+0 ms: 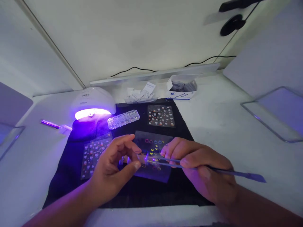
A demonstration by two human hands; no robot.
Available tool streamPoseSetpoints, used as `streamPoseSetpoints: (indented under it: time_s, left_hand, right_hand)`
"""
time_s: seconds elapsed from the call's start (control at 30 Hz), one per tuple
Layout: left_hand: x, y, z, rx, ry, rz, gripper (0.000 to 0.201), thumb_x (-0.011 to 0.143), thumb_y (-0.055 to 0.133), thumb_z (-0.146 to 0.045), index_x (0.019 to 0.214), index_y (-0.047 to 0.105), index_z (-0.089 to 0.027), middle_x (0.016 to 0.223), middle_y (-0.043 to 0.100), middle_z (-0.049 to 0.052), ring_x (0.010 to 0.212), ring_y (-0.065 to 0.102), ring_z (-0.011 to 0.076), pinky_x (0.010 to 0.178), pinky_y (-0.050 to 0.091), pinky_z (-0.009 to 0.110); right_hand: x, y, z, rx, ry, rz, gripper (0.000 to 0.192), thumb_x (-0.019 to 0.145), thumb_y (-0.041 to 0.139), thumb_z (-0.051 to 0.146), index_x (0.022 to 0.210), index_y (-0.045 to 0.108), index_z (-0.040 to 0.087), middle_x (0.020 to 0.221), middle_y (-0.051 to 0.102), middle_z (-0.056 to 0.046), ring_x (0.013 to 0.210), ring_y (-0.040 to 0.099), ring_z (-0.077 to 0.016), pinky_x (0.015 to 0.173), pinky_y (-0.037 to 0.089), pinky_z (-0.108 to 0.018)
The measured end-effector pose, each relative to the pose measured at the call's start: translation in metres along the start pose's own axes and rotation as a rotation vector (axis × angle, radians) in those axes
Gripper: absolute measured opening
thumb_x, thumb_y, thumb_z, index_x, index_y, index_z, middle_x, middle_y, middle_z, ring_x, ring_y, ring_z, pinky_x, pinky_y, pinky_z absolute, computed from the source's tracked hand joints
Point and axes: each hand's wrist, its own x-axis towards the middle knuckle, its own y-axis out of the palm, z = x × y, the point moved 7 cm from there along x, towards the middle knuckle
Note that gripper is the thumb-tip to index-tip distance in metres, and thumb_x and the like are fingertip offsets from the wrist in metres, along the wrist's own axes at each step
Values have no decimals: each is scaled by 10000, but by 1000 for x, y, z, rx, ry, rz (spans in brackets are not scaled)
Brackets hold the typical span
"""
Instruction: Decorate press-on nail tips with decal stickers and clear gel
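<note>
My right hand (203,167) grips a pair of metal tweezers (236,172), its two prongs pointing left toward my other hand. Thumb and forefinger of my left hand (115,164) are brought close together beside the prong tips, around something small that I cannot make out. Small shiny pieces (150,159) glint purple at the tips. Beneath both hands lies a dark sticker sheet (156,176) with yellow hearts and pink and blue outlines. A second clear sheet (91,157) with cartoon stickers is partly behind my left hand.
On the black mat (127,198) are a clear compartment case (123,119) and another sticker sheet (161,116). A glowing nail lamp (93,99) stands back left, near a purple-handled brush (55,125). Behind are a tray of white packets (141,93) and an alcohol pads box (181,88).
</note>
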Motion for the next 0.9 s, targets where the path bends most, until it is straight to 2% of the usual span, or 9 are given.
streamPoseSetpoints:
  time_s: [0.13, 0.27, 0.37, 0.53, 0.67, 0.8, 0.9]
  left_hand:
    - [-4, 5, -12, 190, 94, 37, 530, 882, 644, -5, 1293, 617, -338, 948, 693, -34, 853, 654, 79, 830, 531, 159]
    - [-3, 6, -22, 305, 116, 39, 480, 874, 673, -25, 1272, 625, -288, 933, 698, -28, 848, 663, 81, 835, 534, 148]
    - [-1, 5, -24, 336, 104, 18, 421, 875, 686, -44, 1216, 645, -287, 911, 696, -37, 836, 668, 78, 831, 539, 140]
    - [-3, 3, -21, 367, 44, -23, 455, 880, 724, -119, 1276, 621, -319, 928, 710, -40, 858, 672, 89, 842, 548, 140]
    - [-4, 5, -19, 351, 34, -7, 395, 876, 724, -114, 1206, 649, -318, 940, 711, -38, 857, 684, 93, 807, 561, 148]
    - [-5, 3, -17, 331, 36, -102, 377, 850, 743, -96, 1164, 671, -293, 862, 731, -34, 777, 708, 116, 750, 594, 187]
    - [-6, 3, -16, 333, 43, -168, 338, 817, 772, -92, 1101, 706, -263, 814, 741, -25, 717, 717, 136, 699, 616, 217]
  right_hand:
    - [-8, 3, -4, -19, 42, 33, 244, 980, 554, 309, 1086, 770, 273, 819, 709, -60, 806, 705, -233, 753, 615, -458]
    - [-17, 0, -5, -114, 63, 48, 262, 982, 557, 278, 1153, 751, 320, 867, 753, -60, 840, 724, -233, 789, 631, -454]
    - [-24, -1, -7, -180, 91, 86, 274, 968, 577, 258, 1159, 750, 351, 853, 776, -34, 796, 741, -231, 804, 645, -475]
    - [-29, -4, -11, -252, 200, 38, 146, 896, 687, 241, 930, 816, 298, 734, 774, -44, 769, 758, -261, 683, 672, -403]
    - [-25, -2, -7, -221, 138, 80, 209, 866, 713, 183, 980, 814, 326, 764, 790, -20, 732, 756, -246, 755, 676, -430]
    - [-22, -4, -8, -217, 184, 90, 218, 800, 734, 94, 886, 832, 268, 727, 786, -42, 735, 762, -255, 688, 671, -371]
    - [-27, -8, -10, -157, 198, 41, 210, 760, 743, 72, 840, 830, 245, 738, 783, -62, 741, 763, -288, 736, 663, -465]
